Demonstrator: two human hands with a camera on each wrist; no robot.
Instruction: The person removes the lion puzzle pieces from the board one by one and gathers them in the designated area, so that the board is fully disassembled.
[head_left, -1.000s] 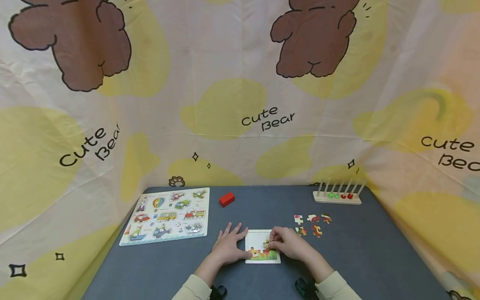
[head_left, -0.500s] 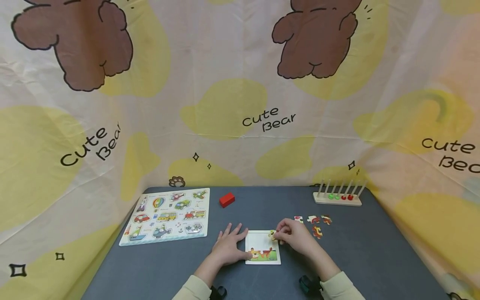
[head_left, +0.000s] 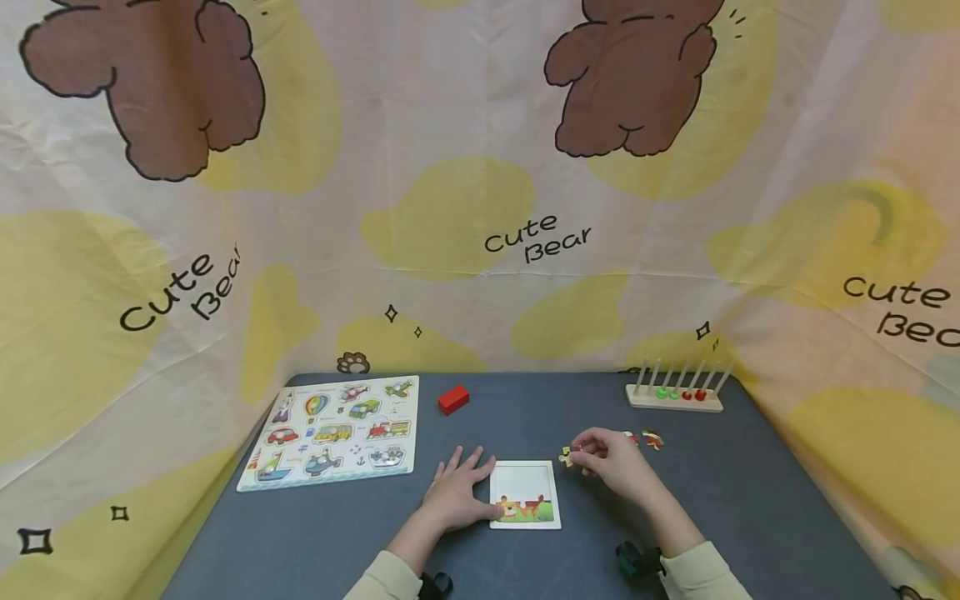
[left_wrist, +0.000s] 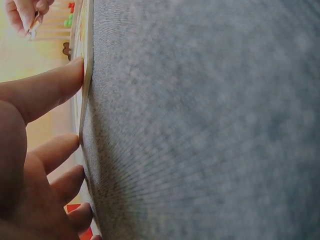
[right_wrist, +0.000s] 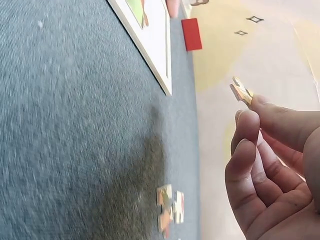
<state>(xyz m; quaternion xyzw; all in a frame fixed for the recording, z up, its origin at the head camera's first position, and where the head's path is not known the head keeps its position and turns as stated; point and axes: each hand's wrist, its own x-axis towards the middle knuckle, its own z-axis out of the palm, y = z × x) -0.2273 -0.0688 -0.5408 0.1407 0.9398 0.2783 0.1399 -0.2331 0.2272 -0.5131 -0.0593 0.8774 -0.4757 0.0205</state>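
My left hand (head_left: pixel 453 493) lies with fingers spread at the left side of a white-framed jigsaw tray (head_left: pixel 525 480), its thumb over the lower left corner. In the left wrist view, the thumb and forefinger tips (left_wrist: pixel 76 70) touch the tray's edge. A strip of joined pieces (head_left: pixel 534 509) with a green and orange picture fills the tray's bottom; bare white shows above. Off the tray's upper right, my right hand (head_left: pixel 611 460) pinches a small jigsaw piece (right_wrist: pixel 241 92) between thumb and forefinger, held up over the table.
Loose jigsaw pieces (head_left: pixel 653 439) lie beyond the right hand, partly hidden by it. A vehicle picture board (head_left: pixel 337 433) is at the left, a red block (head_left: pixel 453 399) at the back. A bead rack with pegs (head_left: pixel 675 397) stands back right, before a printed cloth (head_left: pixel 450 217).
My right hand has lifted the jigsaw piece away from the tray and carried it right and back, towards the loose pieces. The left hand has stayed in place.
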